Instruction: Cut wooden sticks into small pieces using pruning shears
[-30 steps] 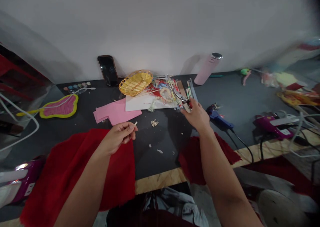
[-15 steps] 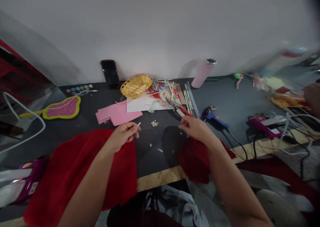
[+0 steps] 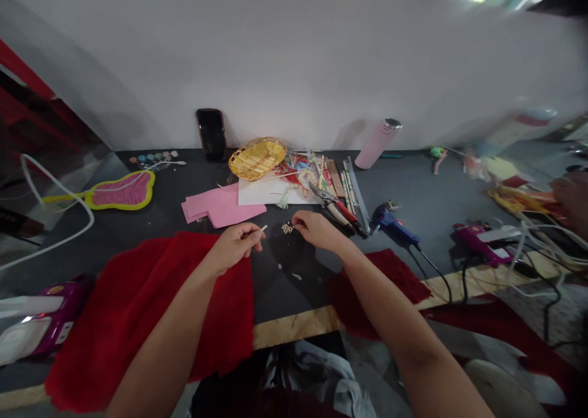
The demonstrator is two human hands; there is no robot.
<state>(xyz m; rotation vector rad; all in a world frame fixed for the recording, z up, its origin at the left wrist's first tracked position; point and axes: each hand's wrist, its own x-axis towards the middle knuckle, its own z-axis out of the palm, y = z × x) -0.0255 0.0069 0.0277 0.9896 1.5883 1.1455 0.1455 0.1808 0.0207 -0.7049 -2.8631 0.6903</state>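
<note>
- One large red cloth lies at the near left beneath the left arm; a dragging sleeve-side movement could bunch it.
- The left hand pinches a short pale stick between thumb and fingers; so slim a piece could slip free if the pinch slackens.
- Right of the stick, small pale pieces sit in a loose pile; one careless brush could scatter them.
- The right hand has its fingertips close together at the pile's right edge; I cannot tell whether they pinch a piece, and fumbling could lift several together.
- Farther right, red-handled shears lie near that hand; a backward swing could knock them.
- At the right, a blue glue gun trails its cord over the near edge; snagging it could drag the tool.
</note>
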